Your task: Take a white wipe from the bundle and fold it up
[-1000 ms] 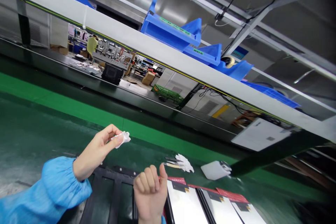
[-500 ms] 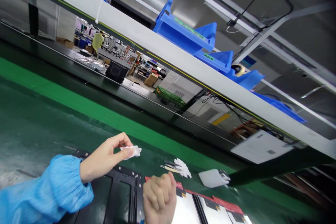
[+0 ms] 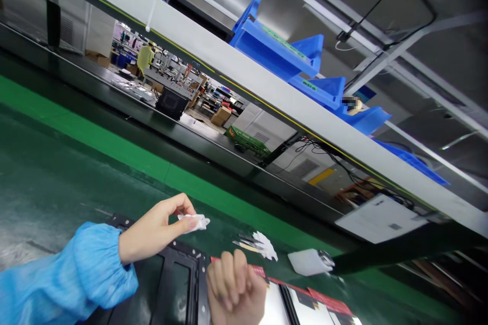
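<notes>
My left hand point(image 3: 160, 226), in a blue sleeve, pinches a small crumpled white cloth point(image 3: 198, 222) between thumb and fingers. It is held above the far edge of a black frame point(image 3: 198, 259) with rectangular openings. To its right, my right hand point(image 3: 234, 284) is curled into a loose fist, with nothing visible in it. That hand hides part of some white panels point(image 3: 272, 304) with red edge strips point(image 3: 330, 300). Beyond it on the green bench lie thin tools point(image 3: 247, 245) beside a crumpled white piece point(image 3: 266, 245).
A whitish bottle point(image 3: 308, 262) with a metal top lies on the green bench point(image 3: 49, 162). Overhead runs a light-coloured shelf beam point(image 3: 198, 35) carrying blue bins point(image 3: 274, 51). A white board point(image 3: 381, 218) hangs at right. A person in yellow point(image 3: 145, 58) is far behind.
My right hand has turned, its fingers loosening slightly and the thumb side moving right. The left hand keeps its pinch on the white cloth. The view has shifted slightly.
</notes>
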The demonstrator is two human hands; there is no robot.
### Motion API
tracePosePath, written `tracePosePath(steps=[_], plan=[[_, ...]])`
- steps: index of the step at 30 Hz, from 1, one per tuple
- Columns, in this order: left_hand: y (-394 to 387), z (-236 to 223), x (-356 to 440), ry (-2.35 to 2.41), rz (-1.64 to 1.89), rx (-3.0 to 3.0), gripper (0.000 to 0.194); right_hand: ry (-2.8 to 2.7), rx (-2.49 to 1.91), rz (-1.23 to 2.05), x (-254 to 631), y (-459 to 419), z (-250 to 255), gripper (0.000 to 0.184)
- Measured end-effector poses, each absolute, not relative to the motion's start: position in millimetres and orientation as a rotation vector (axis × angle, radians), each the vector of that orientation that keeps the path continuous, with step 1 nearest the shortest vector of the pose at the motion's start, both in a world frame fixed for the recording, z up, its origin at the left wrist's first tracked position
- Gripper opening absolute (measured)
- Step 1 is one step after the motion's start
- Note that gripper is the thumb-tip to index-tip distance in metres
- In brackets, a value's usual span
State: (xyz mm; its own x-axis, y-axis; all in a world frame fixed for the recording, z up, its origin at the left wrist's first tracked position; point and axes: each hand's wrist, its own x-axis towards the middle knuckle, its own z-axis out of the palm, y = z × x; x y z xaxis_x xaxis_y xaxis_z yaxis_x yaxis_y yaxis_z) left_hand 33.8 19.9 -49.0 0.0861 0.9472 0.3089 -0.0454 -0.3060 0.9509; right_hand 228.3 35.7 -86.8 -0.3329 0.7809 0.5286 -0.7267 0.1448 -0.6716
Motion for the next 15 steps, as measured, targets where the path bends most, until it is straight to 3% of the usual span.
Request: tracePosePath(steps=[3,6,10,15], plan=[[22.4,-40.3,20.2,0.991,1.534,1.348,0.018,-2.01,-0.555,0.599,208.5,26.0,-91.2,0.016],[22.4,-28.0,1.9,1.053,1.685,1.24,0.019,-2.464,-0.672,-0.008,183.8,18.9,-105.8,0.029],[20.1,-15.7,-15.1,1.07,1.811,1.239,0.02,-2.727,-0.671,-0.168,165.2,14.7,-125.8,0.056],[19.1,-11.6,-18.6,1.067,1.859,1.24,0.019,-2.813,-0.67,-0.134,164.7,13.2,-135.8,0.064]])
